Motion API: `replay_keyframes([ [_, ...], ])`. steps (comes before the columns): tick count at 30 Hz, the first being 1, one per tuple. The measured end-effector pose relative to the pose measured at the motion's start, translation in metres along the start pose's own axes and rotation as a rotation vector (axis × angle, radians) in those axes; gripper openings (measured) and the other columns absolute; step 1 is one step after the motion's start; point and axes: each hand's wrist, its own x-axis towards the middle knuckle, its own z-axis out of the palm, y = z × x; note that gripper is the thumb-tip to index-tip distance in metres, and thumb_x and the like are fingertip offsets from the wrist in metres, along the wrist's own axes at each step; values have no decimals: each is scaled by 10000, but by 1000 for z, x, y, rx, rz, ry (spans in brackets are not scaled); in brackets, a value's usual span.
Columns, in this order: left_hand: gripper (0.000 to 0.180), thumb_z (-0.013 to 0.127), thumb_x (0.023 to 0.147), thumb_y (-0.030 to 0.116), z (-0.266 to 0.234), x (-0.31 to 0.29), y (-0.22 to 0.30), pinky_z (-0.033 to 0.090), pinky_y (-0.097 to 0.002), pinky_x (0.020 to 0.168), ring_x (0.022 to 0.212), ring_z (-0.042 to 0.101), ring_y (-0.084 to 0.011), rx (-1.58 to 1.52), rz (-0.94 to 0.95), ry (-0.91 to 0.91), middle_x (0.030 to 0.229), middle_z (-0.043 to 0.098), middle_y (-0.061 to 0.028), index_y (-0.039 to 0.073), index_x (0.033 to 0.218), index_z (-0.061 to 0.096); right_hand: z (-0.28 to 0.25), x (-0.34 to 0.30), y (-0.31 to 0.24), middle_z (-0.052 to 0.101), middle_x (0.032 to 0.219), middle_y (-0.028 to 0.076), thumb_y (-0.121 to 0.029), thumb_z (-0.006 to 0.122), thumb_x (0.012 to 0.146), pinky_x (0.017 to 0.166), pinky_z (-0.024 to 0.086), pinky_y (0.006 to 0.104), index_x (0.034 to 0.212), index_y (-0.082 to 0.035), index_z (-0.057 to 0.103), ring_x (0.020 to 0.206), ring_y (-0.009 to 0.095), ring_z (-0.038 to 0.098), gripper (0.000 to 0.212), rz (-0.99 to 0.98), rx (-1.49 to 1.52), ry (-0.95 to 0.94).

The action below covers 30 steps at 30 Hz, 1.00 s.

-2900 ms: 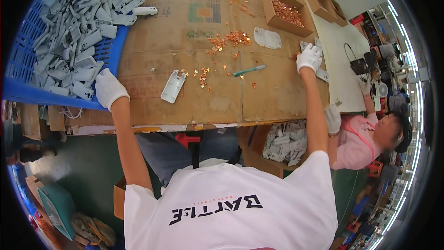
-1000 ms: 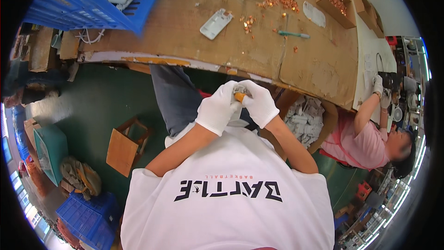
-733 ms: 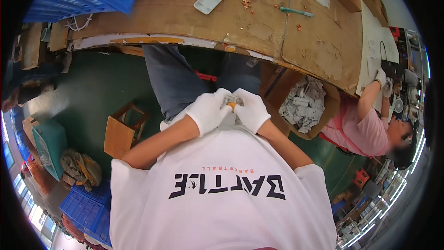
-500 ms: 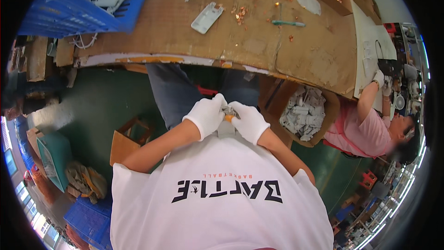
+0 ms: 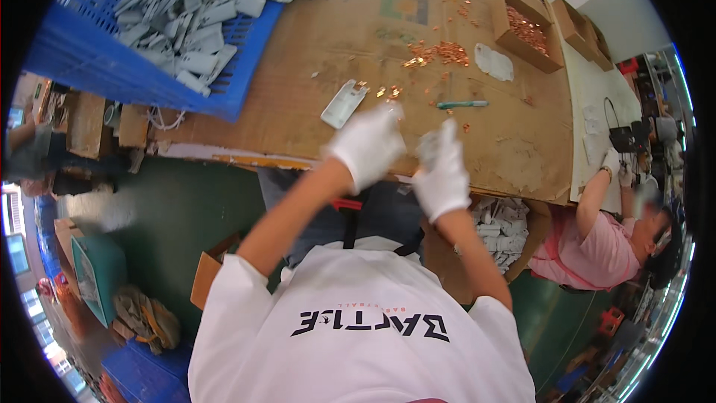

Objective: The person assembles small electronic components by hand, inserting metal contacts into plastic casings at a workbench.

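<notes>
My left hand [image 5: 369, 145], in a white glove, is over the near part of the cardboard-covered table [image 5: 283, 119]. Its fingertips, smeared by motion, point at a few small copper-coloured metal pieces [image 5: 389, 92]. Just left of them lies a light grey plastic casing [image 5: 344, 104], hollow side up. To the right, my white-gloved right hand [image 5: 443, 179] is raised at the table edge, closed on a small grey part [image 5: 428, 147] that is too blurred to tell its kind.
A blue plastic crate [image 5: 250, 78] full of grey casings stands at left. Loose copper pieces [image 5: 447, 52], a green pen [image 5: 462, 104] and a cardboard box [image 5: 548, 52] of copper pieces lie rightward. Below, a carton [image 5: 533, 246] holds pale parts. A co-worker [image 5: 589, 246] sits at right.
Both hands have come apart and moved from my lap forward to the table edge, the left toward the copper pieces. The view has shifted, showing more of the table and crate.
</notes>
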Motion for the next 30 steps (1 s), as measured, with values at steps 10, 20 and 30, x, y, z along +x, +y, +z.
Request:
replay_keyframes([
  [10, 380, 692, 824, 410, -155, 192, -164, 475, -473, 926, 1090, 605, -311, 979, -396, 350, 1193, 599, -78, 288, 1176, 616, -89, 170, 133, 511, 1246, 187, -223, 724, 755, 990, 419, 455, 1336, -63, 472, 1180, 359, 483, 653, -150, -704, 464],
  [20, 480, 617, 823, 591, -118, 168, -155, 347, -514, 942, 1019, 627, -199, 1122, -388, 297, 1060, 656, -35, 173, 1051, 681, 32, 185, 11, 630, 944, 72, -100, 653, 811, 725, 518, 425, 958, -127, 658, 862, 297, 640, 150, -365, 37, 184],
  [30, 487, 614, 855, 548, -109, 219, -129, 507, -522, 806, 1046, 641, -322, 880, -658, 214, 1132, 636, -191, 190, 1186, 597, 39, 196, -14, 629, 924, 72, -90, 640, 784, 753, 525, 433, 877, -131, 654, 881, 306, 637, 103, -185, -113, 45],
])
